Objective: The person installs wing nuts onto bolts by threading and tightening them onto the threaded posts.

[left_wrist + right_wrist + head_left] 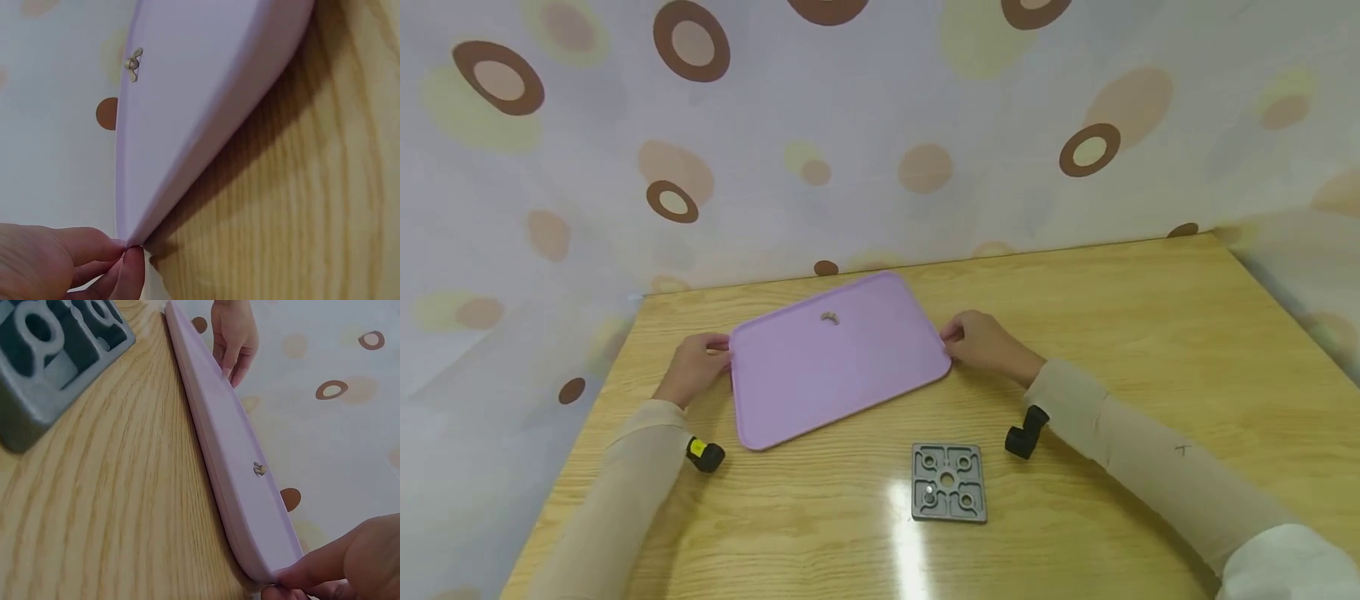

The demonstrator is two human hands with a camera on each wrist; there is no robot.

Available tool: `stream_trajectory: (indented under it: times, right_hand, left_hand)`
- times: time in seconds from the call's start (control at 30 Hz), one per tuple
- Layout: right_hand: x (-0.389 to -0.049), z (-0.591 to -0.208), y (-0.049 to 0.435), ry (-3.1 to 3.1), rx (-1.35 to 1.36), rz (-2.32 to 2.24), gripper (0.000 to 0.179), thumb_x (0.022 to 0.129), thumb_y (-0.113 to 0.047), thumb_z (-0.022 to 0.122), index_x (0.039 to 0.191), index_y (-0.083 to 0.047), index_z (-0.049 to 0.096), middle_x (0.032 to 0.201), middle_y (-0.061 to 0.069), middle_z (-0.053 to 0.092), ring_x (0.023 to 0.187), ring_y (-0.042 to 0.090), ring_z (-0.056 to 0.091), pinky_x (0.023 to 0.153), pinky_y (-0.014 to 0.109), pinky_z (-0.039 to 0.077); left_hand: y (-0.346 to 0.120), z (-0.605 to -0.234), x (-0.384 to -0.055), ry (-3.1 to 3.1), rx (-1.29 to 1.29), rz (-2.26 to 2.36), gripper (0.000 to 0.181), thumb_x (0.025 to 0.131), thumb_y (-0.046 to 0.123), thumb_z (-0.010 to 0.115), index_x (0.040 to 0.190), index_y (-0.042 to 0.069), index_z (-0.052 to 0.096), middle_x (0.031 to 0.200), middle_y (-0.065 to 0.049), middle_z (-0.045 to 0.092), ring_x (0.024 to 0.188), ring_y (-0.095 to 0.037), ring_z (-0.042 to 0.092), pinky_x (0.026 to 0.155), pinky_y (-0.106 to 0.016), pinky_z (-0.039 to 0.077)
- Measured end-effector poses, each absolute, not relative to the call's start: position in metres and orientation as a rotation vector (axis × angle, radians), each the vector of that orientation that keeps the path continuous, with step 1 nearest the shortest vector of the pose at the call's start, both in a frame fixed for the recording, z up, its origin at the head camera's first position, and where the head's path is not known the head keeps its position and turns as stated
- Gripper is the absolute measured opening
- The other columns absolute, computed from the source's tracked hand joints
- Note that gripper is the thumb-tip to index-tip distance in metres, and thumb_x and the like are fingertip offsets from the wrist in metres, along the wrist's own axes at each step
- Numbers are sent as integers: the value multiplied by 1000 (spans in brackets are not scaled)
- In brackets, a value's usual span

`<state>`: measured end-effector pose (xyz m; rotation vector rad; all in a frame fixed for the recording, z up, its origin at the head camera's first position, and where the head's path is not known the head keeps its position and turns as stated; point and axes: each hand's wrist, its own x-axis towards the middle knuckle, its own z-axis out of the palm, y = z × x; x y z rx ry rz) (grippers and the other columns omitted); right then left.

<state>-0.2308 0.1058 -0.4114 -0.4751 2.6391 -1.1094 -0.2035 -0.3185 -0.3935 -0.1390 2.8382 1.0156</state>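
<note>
A pink-lilac tray (842,367) stands askew toward the back left of the table. On it, near its far edge, lies a small metal wing nut (133,64). My left hand (695,367) pinches the rim at the tray's left end, thumb and fingers on either side in the left wrist view. At the opposite end my right hand (981,340) pinches the rim near the right corner. In the right wrist view a dark shadow runs under the tray's near side. Both hands' undersides are hidden in the head view.
A square grey metal plate (948,482) with round holes and ribs lies on the wooden table (1120,333), in front of the tray. Behind the table hangs a pale sheet (865,108) with brown and peach spots, which also comes down at both sides.
</note>
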Motion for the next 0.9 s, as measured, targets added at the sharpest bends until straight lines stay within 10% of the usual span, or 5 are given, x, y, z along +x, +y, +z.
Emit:
stream_trajectory:
  times: [0.9]
  right_hand:
    - [-184, -396, 171, 2825, -504, -902, 5, 80, 5, 51, 82, 7, 55, 73, 10, 48, 68, 22, 46, 60, 34, 40]
  left_hand:
    - [-228, -391, -251, 2844, 94, 947, 37, 89, 2, 50, 123, -12, 50, 117, -24, 55, 107, -32, 53, 92, -40, 43]
